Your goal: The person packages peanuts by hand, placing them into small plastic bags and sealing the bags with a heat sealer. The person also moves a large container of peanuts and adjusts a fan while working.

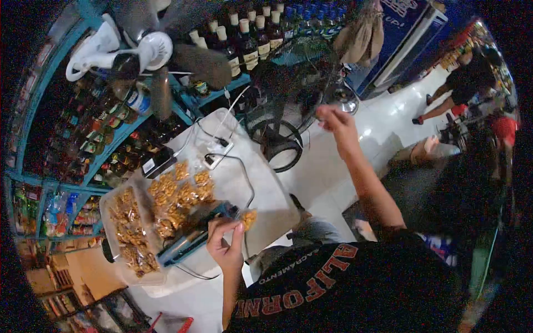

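My left hand (226, 240) is near the front edge of the white table (266, 194), its thumb and fingers pinched on a small clear bag of golden-brown snacks (249, 219). My right hand (336, 123) is raised away from the table, near the black fan, its fingers curled together; whether it holds anything is too small to tell. More snack bags (177, 200) lie in a pile on the table. Beside them a clear plastic tub (106, 213) holds several bags. A blue-edged device (186, 244) lies between tub and hand.
A power strip (219, 155) with cables and a black box (158, 162) sit on the table. Beyond it stand a black fan (277, 145), bottles (247, 44) and blue shelves (33, 180). People are at the right, one standing (472, 77).
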Available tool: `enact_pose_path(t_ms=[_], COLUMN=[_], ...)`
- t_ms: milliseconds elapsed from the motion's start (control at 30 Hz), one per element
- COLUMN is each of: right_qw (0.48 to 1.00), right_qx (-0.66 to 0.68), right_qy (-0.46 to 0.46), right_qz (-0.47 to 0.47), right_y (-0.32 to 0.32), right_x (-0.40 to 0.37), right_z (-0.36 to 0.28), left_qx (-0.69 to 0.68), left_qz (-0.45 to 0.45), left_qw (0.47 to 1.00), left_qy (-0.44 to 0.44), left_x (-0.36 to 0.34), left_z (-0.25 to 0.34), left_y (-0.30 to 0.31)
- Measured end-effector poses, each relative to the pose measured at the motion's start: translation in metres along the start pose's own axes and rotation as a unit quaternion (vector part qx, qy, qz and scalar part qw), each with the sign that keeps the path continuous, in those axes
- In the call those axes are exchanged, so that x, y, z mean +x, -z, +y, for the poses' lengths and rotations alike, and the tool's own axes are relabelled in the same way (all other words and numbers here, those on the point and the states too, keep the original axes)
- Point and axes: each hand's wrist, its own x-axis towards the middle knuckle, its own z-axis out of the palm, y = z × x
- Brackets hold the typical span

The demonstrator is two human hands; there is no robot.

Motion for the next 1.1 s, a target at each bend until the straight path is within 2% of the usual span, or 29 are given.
enact_pose_path(t_ms=[33,133,167,233,267,333,367,433,467,533,600,633,700,733,800,833,867,933,967,1000,1067,1100], right_qw=[0.999,0.979,0.978,0.925,0.924,0.854,0.852,0.731,0.727,0.573,0.465,0.462,0.419,0.413,0.445,0.446,0.442,0.489,0.458,0.454,0.47,0.465], right_qx=[0.015,-0.087,-0.116,-0.247,-0.245,-0.418,-0.416,-0.538,-0.534,-0.579,-0.687,-0.685,-0.711,-0.71,-0.628,-0.646,-0.648,-0.541,-0.55,-0.552,-0.603,-0.606], right_qy=[0.03,0.17,0.156,0.263,0.265,0.25,0.255,0.195,0.202,0.03,-0.025,-0.016,-0.086,-0.083,-0.204,-0.174,-0.171,-0.262,-0.32,-0.325,-0.253,-0.256], right_qz=[-0.005,-0.065,-0.079,-0.117,-0.124,-0.184,-0.191,-0.373,-0.381,-0.579,-0.558,-0.563,-0.558,-0.565,-0.605,-0.594,-0.596,-0.632,-0.62,-0.619,-0.593,-0.592], right_y=[0.008,0.018,0.014,0.001,-0.008,-0.029,-0.037,-0.055,-0.064,-0.083,-0.094,-0.099,-0.104,-0.106,-0.105,-0.094,-0.093,-0.086,-0.088,-0.086,-0.079,-0.074], right_x=[0.028,0.111,0.136,0.191,0.217,0.266,0.289,0.328,0.342,0.361,0.359,0.356,0.351,0.35,0.353,0.378,0.38,0.378,0.377,0.371,0.357,0.345], right_z=[-0.008,-0.041,-0.052,-0.063,-0.062,-0.052,-0.045,-0.029,-0.022,-0.014,-0.003,-0.002,0.0,0.004,0.008,0.047,0.046,0.052,0.058,0.055,0.051,0.041], left_qx=[-0.018,0.024,0.007,0.029,0.042,0.036,0.042,0.037,0.039,0.017,0.015,0.006,0.024,0.04,0.048,0.043,0.037,0.027,0.017,0.014,0.014,0.018], left_qz=[0.008,0.045,0.061,0.093,0.116,0.15,0.18,0.207,0.219,0.279,0.308,0.327,0.34,0.341,0.348,0.342,0.336,0.342,0.342,0.34,0.373,0.341], left_qw=[0.999,0.998,0.998,0.995,0.992,0.988,0.982,0.977,0.974,0.958,0.948,0.941,0.936,0.935,0.931,0.933,0.934,0.931,0.931,0.931,0.919,0.93], left_qy=[-0.028,-0.029,-0.008,0.0,0.004,0.027,0.025,0.033,0.035,0.066,0.076,0.087,0.088,0.089,0.098,0.107,0.116,0.122,0.126,0.132,0.127,0.135], left_x=[0.004,0.01,0.011,0.013,0.015,0.019,0.02,0.022,0.022,0.022,0.021,0.021,0.019,0.015,0.009,0.009,0.01,0.01,0.01,0.012,0.016,0.016], left_z=[0.003,0.025,0.026,0.027,0.028,0.026,0.024,0.024,0.023,0.021,0.023,0.023,0.02,0.018,0.012,0.011,0.01,0.004,0.002,0.003,0.005,0.003], left_y=[-0.016,-0.046,-0.05,-0.053,-0.055,-0.061,-0.064,-0.064,-0.066,-0.069,-0.068,-0.066,-0.059,-0.055,-0.05,-0.05,-0.05,-0.05,-0.051,-0.052,-0.055,-0.048])
